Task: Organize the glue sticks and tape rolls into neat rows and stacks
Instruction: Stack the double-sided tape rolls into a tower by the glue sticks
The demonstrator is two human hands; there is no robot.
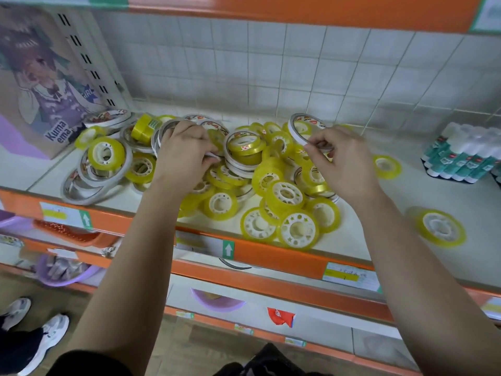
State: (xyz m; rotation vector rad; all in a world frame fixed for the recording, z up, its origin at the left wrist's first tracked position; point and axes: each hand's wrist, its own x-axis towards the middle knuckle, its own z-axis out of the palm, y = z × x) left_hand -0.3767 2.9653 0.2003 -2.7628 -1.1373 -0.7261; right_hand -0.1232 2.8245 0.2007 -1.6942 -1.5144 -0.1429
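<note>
A loose heap of yellow tape rolls (284, 198) and thin white double-sided tape rolls (89, 183) covers the white shelf (433, 267). My left hand (181, 153) reaches into the heap's middle and grips several white rolls (162, 131) held upright on edge. My right hand (341, 161) pinches a thin white roll (298, 130), tilted and lifted above the pile. Two yellow rolls lie apart from the heap, one on the right (386, 166) and one near the front edge (440, 227). Glue sticks (461, 156) stand bunched at the far right.
A cartoon-printed box (40, 85) leans at the shelf's left end. A tiled wall (271, 69) backs the shelf, with an orange shelf edge (271, 9) overhead. Lower shelves hold purple bowls (62, 270). Someone's white sneakers (46, 335) stand on the floor at left.
</note>
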